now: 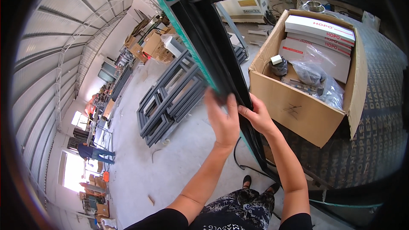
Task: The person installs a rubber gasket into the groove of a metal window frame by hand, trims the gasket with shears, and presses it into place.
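Observation:
A dark window frame (226,55) with green film along its outer edge stands upright before me. My left hand (225,123) is at the film-covered side of its upright bar; the fingers are smeared by motion, with the thumb raised beside the bar. On the inner side of the same bar, my right hand (260,117) grips the edge, thumb across the dark face and fingers partly hidden. The two hands are close together at about the same height. Below them, a thin black strip (235,155) loops out beside the bar and runs toward the floor.
Right of the frame, an open cardboard box (294,110) holding white cartons and plastic bags rests on a dark printed board (383,102). Several grey frames (170,98) lie stacked on the floor at left. Farther off, a person (96,152) stands by cluttered benches.

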Tool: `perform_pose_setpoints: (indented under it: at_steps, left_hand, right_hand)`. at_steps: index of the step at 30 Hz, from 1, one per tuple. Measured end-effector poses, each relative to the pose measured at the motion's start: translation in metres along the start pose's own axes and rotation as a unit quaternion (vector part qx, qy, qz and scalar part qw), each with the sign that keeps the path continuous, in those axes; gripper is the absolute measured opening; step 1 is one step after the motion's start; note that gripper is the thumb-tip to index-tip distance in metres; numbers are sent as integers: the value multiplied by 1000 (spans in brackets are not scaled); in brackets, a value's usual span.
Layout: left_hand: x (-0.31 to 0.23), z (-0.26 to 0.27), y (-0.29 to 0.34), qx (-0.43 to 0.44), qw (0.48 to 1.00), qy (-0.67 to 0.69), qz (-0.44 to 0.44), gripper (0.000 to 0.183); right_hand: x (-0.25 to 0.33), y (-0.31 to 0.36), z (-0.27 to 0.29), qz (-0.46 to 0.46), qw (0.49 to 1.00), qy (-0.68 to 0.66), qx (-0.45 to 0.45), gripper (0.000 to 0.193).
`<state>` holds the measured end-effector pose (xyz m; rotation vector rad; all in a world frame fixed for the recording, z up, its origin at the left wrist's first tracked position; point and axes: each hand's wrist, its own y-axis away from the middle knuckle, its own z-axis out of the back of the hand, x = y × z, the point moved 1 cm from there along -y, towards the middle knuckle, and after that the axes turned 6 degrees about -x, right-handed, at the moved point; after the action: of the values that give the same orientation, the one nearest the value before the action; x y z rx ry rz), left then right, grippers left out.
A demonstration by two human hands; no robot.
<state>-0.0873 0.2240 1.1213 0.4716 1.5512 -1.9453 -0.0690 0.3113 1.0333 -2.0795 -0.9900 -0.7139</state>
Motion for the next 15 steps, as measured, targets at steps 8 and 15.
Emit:
perform_pose_setpoints:
  at_steps: [8, 15]
  left_hand:
    - [-17, -4, -53, -45, 987, 4, -154, 60]
    - [-10, -10, -48, -54, 992, 18, -113, 60]
  right_hand:
    - [5, 2, -2, -3, 1000, 15, 4, 43]
    - [4, 1, 2, -18, 1000, 16, 17, 43]
